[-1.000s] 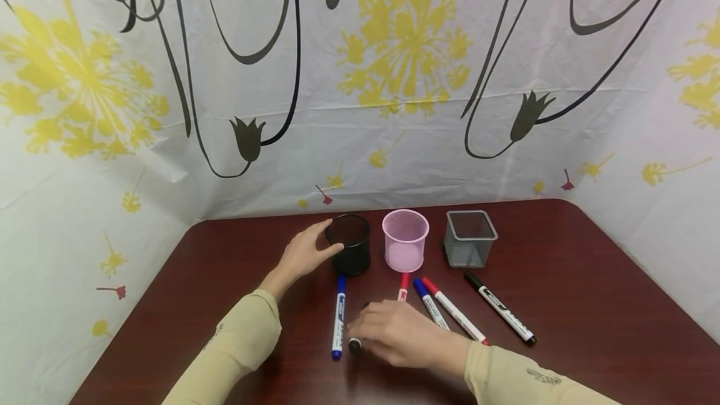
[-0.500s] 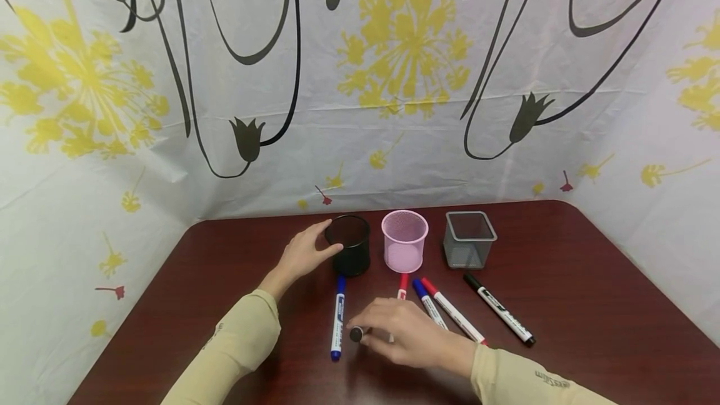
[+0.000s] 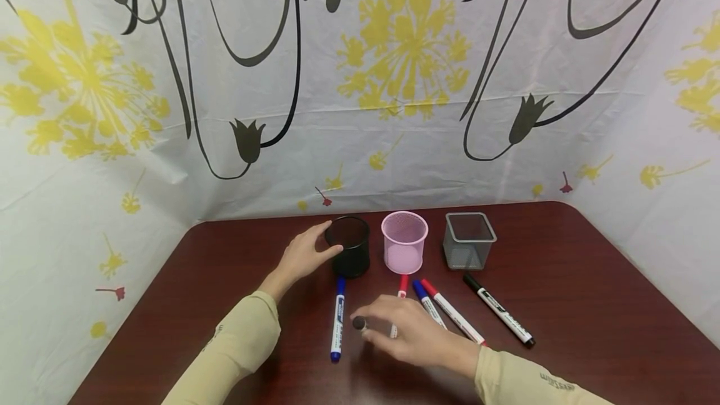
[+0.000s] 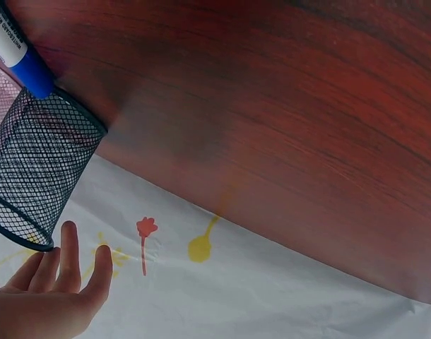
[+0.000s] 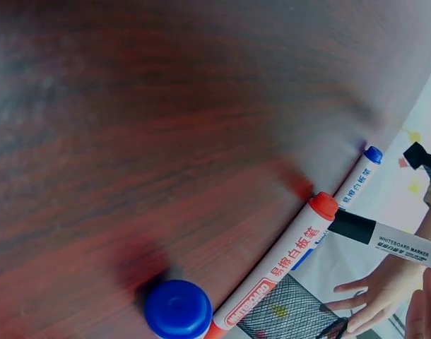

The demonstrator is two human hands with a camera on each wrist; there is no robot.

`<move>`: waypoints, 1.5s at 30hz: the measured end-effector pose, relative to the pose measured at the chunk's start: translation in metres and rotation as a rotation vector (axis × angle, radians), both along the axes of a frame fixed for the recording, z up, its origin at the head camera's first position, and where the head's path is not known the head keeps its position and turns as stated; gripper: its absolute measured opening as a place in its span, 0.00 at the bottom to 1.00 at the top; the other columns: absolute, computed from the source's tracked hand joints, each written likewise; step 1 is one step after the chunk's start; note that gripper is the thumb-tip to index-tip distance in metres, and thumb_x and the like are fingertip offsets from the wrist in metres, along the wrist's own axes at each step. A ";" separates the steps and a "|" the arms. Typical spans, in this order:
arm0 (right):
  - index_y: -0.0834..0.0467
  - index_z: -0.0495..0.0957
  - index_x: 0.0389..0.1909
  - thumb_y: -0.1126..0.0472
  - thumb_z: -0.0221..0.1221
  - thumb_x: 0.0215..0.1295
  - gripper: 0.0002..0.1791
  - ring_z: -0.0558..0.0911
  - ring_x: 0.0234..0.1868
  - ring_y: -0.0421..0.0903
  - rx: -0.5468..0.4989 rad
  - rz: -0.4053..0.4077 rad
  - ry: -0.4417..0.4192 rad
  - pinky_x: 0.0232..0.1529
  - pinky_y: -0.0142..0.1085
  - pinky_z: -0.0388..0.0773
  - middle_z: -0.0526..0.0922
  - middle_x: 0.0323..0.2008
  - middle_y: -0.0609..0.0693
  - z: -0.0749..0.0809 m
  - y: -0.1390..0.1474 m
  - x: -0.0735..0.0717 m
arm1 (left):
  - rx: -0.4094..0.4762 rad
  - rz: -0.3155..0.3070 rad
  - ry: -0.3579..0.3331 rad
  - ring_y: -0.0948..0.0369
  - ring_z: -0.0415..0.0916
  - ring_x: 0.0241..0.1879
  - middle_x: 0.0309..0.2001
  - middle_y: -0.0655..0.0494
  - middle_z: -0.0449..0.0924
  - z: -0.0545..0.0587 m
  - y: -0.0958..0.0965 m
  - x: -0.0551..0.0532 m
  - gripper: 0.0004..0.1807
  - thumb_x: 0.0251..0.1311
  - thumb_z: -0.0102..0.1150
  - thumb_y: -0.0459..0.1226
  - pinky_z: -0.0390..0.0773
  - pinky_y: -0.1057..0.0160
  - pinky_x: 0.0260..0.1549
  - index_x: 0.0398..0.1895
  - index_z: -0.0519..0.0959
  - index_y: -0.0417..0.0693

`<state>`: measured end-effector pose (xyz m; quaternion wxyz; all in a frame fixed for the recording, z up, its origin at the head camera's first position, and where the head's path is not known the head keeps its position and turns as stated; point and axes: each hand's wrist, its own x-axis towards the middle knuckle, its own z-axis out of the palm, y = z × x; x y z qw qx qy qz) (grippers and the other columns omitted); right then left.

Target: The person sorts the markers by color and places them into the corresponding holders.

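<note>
My right hand (image 3: 413,333) pinches a black-capped whiteboard marker (image 5: 406,246) between thumb and fingers. The black end of that marker points toward the head camera, and the hand hides most of its barrel there. At the back left, my left hand (image 3: 304,255) rests its spread fingers against the rim of a black mesh pen cup (image 3: 352,260). In the left wrist view its fingers look fairly straight at that rim. A blue whiteboard marker (image 3: 338,324) lies just in front of the cup, left of my right hand.
A pink mesh cup (image 3: 405,255) and a square grey mesh cup (image 3: 469,249) stand to the right of the black one. A red marker (image 3: 403,286), a blue marker (image 3: 430,305), another red marker (image 3: 454,314) and a black marker (image 3: 500,312) lie on the brown table (image 3: 585,280).
My right hand has picked the black marker up off the table, and its near end has swung upward and slightly right. My left hand stays at the black cup.
</note>
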<state>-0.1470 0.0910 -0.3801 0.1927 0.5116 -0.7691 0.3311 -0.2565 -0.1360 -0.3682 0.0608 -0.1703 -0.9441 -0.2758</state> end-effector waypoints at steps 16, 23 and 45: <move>0.57 0.76 0.42 0.63 0.60 0.54 0.13 0.77 0.33 0.39 -0.081 -0.034 -0.201 0.35 0.30 0.73 0.79 0.34 0.42 0.009 0.002 -0.003 | 0.003 0.004 0.018 0.52 0.61 0.57 0.59 0.49 0.63 0.000 0.001 -0.001 0.36 0.52 0.56 0.54 0.59 0.49 0.52 0.62 0.62 0.49; 0.56 0.76 0.41 0.63 0.61 0.53 0.12 0.76 0.30 0.36 -0.105 -0.083 -0.227 0.31 0.30 0.73 0.78 0.33 0.41 0.014 0.003 -0.006 | 0.006 0.002 0.033 0.53 0.61 0.57 0.59 0.49 0.64 -0.002 0.000 -0.003 0.36 0.51 0.56 0.54 0.60 0.50 0.52 0.62 0.63 0.50; 0.59 0.77 0.40 0.62 0.62 0.52 0.13 0.76 0.30 0.37 -0.132 -0.229 -0.316 0.32 0.35 0.74 0.78 0.30 0.41 0.026 0.003 -0.012 | 0.013 0.005 0.007 0.52 0.60 0.57 0.60 0.49 0.63 -0.001 0.000 -0.002 0.36 0.51 0.56 0.55 0.59 0.49 0.52 0.62 0.62 0.49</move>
